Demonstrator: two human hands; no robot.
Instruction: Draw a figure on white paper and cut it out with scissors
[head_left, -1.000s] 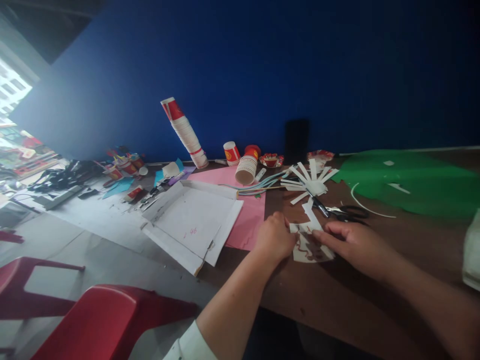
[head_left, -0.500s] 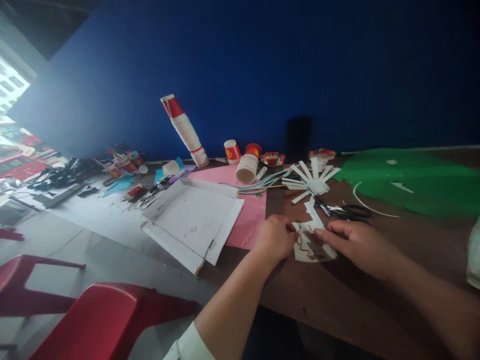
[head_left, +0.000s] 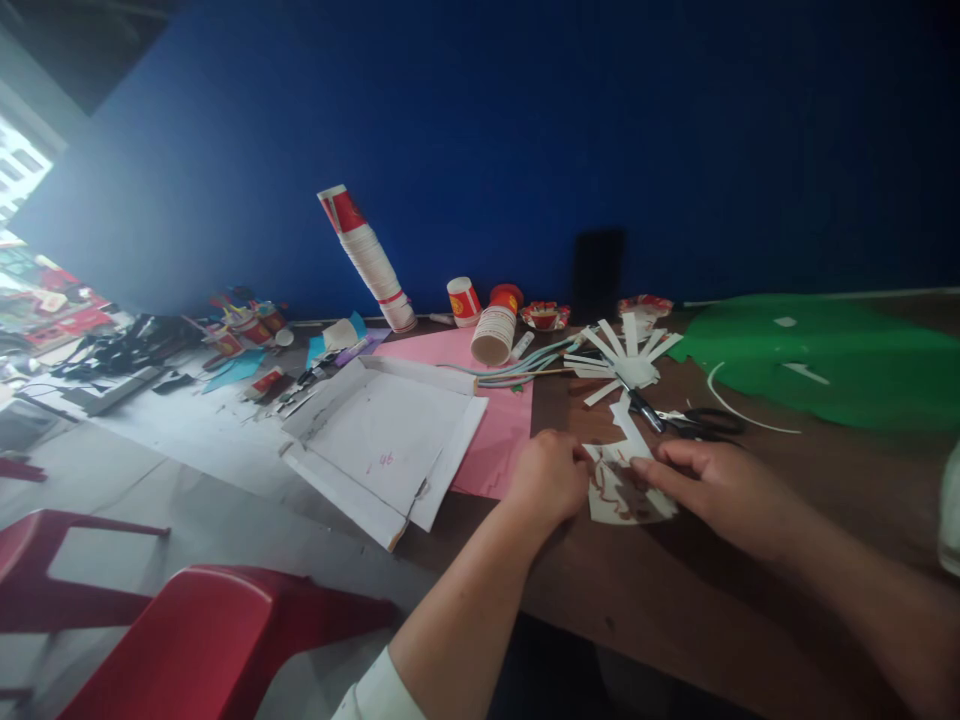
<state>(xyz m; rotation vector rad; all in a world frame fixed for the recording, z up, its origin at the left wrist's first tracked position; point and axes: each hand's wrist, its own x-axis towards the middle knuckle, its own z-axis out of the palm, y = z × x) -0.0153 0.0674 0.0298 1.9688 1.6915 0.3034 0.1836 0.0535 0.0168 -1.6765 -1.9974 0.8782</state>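
On the brown table lies a small curved piece of cream paper (head_left: 619,500) with brown line markings, a white strip sticking up from its top edge. My left hand (head_left: 547,480) pinches its left edge, fingers curled. At the right edge, the thumb of my right hand (head_left: 720,490) presses on the paper; its forefinger sits close by, and the other fingers are partly hidden. Just beyond the paper are a dark pen (head_left: 645,410), black-handled scissors (head_left: 709,422) and a paper cup cut into a fan of white strips (head_left: 636,370).
A white shallow box lid (head_left: 367,430) overlaps pink paper (head_left: 502,430) on my left. Behind stand a leaning stack of paper cups (head_left: 367,260) and pale blue tubes (head_left: 525,370). A green sheet (head_left: 825,360) lies to the right. Red stools (head_left: 187,640) stand at lower left.
My right hand has shifted very slightly to the right along the paper's edge. My left hand stays in place on the paper.
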